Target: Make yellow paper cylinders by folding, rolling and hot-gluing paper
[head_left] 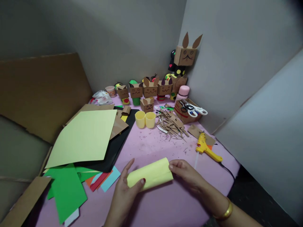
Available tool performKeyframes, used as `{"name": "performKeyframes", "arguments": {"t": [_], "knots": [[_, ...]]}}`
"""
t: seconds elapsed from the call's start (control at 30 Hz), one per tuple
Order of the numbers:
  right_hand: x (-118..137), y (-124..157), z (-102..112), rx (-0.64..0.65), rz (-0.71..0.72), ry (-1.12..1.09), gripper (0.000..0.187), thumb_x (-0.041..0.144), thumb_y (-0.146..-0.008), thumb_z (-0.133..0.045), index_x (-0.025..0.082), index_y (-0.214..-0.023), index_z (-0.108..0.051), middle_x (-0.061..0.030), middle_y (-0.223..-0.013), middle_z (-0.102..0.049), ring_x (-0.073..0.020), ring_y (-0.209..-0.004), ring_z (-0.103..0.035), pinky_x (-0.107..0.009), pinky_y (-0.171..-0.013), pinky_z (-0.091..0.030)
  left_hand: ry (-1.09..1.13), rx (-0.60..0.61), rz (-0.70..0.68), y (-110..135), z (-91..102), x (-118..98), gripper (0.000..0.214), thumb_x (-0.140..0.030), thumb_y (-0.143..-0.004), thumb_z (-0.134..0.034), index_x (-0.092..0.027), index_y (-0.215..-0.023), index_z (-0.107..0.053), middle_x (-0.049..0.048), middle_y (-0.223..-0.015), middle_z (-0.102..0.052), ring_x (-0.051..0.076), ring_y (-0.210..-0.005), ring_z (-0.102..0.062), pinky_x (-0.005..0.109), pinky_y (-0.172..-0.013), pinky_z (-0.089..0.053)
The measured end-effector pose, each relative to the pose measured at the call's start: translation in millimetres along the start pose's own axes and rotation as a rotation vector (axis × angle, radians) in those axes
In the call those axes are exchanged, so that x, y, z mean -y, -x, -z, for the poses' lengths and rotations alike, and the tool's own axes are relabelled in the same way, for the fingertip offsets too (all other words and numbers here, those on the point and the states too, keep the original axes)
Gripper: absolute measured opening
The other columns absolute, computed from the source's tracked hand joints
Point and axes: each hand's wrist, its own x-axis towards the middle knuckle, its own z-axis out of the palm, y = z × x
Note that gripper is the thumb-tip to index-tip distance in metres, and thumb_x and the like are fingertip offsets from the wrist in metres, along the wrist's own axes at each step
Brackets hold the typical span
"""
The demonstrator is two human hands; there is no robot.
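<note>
A pale yellow paper roll (151, 173) lies between my hands, a little above the pink tabletop. My left hand (129, 186) wraps around its left end, the thumb pressed on the near side. At the right end, the fingertips of my right hand (183, 171) pinch the paper's edge. Farther back stand two short yellow paper cups or tubes (145, 119), side by side and touching. To the right lies a yellow hot glue gun (207, 148) with a glue stick and a black cord.
Large yellow sheets (85, 135) rest on black sheets (115, 151) at left, above green pieces (67, 192). Cardboard scraps (171, 124) lie mid-table. Scissors (193, 110) sit on a cardboard box (182, 115). Several cardboard animal figures (150, 90) line the back wall.
</note>
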Motion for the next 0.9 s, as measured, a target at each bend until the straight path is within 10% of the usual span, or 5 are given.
{"name": "performKeyframes", "arguments": {"t": [0.37, 0.7, 0.9], "knots": [[-3.8, -0.3, 3.0, -0.101, -0.032, -0.002, 0.032, 0.043, -0.071, -0.070, 0.011, -0.067, -0.067, -0.0009, -0.058, -0.065, -0.0101, -0.054, -0.051, -0.022, -0.058, -0.035, 0.214, 0.165, 0.122, -3.7, 10.9, -0.2, 0.094, -0.029, -0.064, -0.073, -0.011, -0.139, -0.019, 0.0038, -0.068, -0.070, 0.018, -0.061, -0.062, 0.029, -0.063, -0.047], [-6.0, 1.3, 6.8, -0.131, -0.044, 0.005, 0.028, 0.040, -0.071, -0.070, 0.012, -0.069, -0.068, -0.0013, -0.060, -0.067, -0.0108, -0.055, -0.053, -0.022, -0.059, -0.036, 0.268, 0.054, 0.114, 1.4, 17.3, 2.2, 0.069, -0.037, -0.073, -0.065, -0.017, -0.133, -0.038, 0.0079, -0.088, -0.070, 0.019, -0.079, -0.062, 0.028, -0.072, -0.043], [-1.1, 6.0, -7.8, -0.056, -0.034, -0.038, 0.027, 0.039, -0.072, -0.070, 0.013, -0.079, -0.072, -0.0033, -0.065, -0.070, -0.0138, -0.059, -0.057, -0.025, -0.064, -0.041, 0.204, 0.056, 0.095, 1.5, 4.0, 0.1, 0.086, -0.031, -0.068, -0.070, -0.017, -0.138, -0.022, 0.0071, -0.087, -0.067, 0.020, -0.074, -0.062, 0.033, -0.072, -0.047]]}}
